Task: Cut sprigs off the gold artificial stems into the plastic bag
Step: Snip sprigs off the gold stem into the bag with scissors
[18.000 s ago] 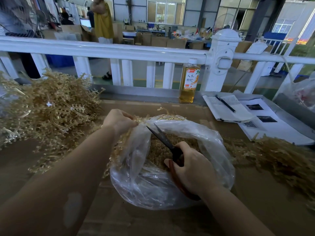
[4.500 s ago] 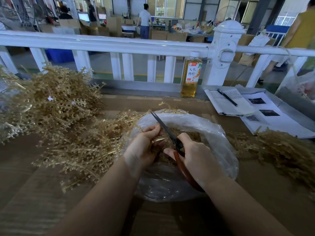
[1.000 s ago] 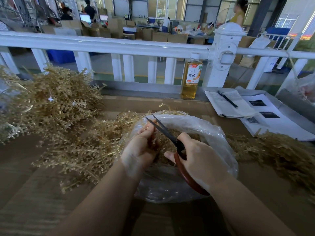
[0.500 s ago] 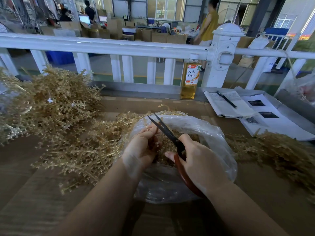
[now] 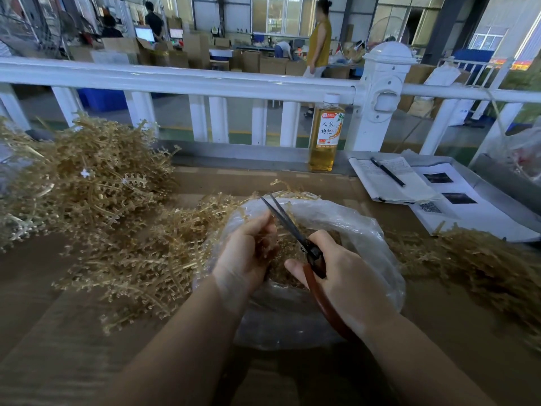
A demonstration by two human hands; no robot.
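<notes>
A: Starting at the left edge, what occupies the table (image 5: 439, 341)?

B: A tall, tangled heap of gold artificial stems (image 5: 85, 183) fills the far left corner and runs out of view. A flatter spread of the same spiky, beaded plastic (image 5: 140, 259) lies between that heap and the plastic bag (image 5: 366, 230), touching the bag's left side. Bare brown surface shows only along the near edge.

A: State of the left hand (image 5: 246, 259)?

B: Fingers curled, pinching a small sprig (image 5: 268, 244) over the bag's mouth.

A: The bag?

B: Thin, clear, crinkled film, its rim rolled open into a rough ring. Cut gold pieces lie inside.

A: Right hand (image 5: 345, 285)?

B: Fingers clamped round the red-brown handles of the scissors (image 5: 292, 230). The dark blades are slightly apart, tips pointing up-left, just beside the left fingertips.

A: Right of the bag?

B: A low, feathery gold pile (image 5: 474, 262) reaches the right edge. Behind it lie printed papers (image 5: 465, 206) and an open notebook (image 5: 392, 183) with a pen (image 5: 388, 172) across it. A bottle of amber liquid (image 5: 325, 136) stands upright against the white railing (image 5: 175, 80).
</notes>
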